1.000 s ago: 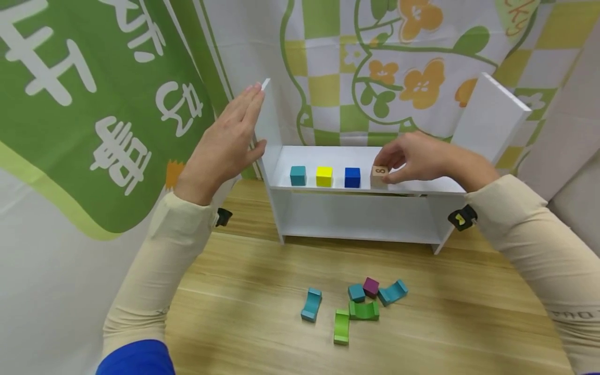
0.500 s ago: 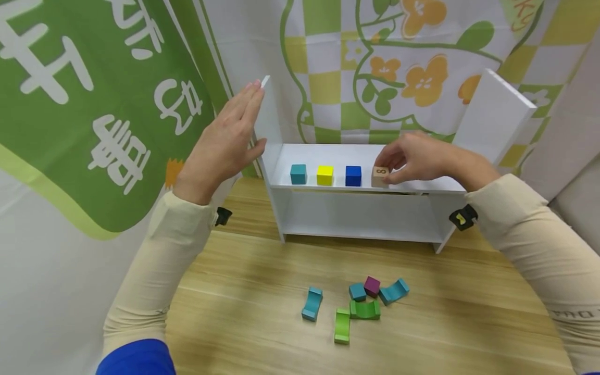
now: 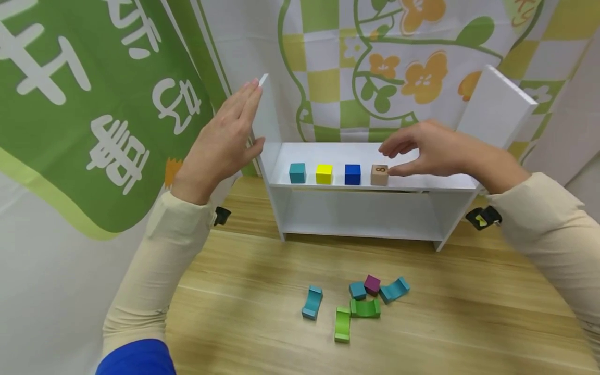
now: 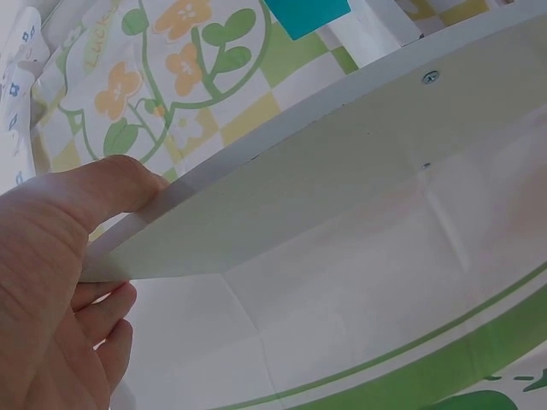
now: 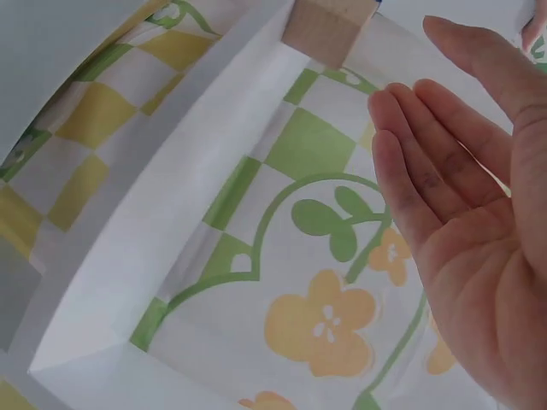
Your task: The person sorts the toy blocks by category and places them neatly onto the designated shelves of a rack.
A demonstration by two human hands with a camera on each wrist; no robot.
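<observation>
A small white shelf (image 3: 361, 235) stands on the wooden table. On its upper board sit a teal cube (image 3: 297, 173), a yellow cube (image 3: 324, 174), a blue cube (image 3: 352, 175) and a plain wooden cube (image 3: 379, 175) marked 8, in a row. My left hand (image 3: 220, 143) holds the shelf's left side panel, thumb over its edge and fingers along the outer face; the left wrist view shows the thumb on that panel (image 4: 342, 154). Just right of the wooden cube hovers my right hand (image 3: 438, 148), thumb and fingers spread with nothing between them. The right wrist view shows a gap between the wooden cube (image 5: 329, 32) and the fingers.
In front of the shelf lie two curved blue blocks, one at left (image 3: 312, 302) and one at right (image 3: 395, 290), two curved green blocks (image 3: 342, 325), a blue cube (image 3: 358, 290) and a purple cube (image 3: 372, 285). A patterned cloth (image 3: 323, 62) hangs behind the shelf.
My right hand has let go of the wooden cube and drawn back to the right, its fingers opening. The cube stays beside the blue one. The left hand keeps its place.
</observation>
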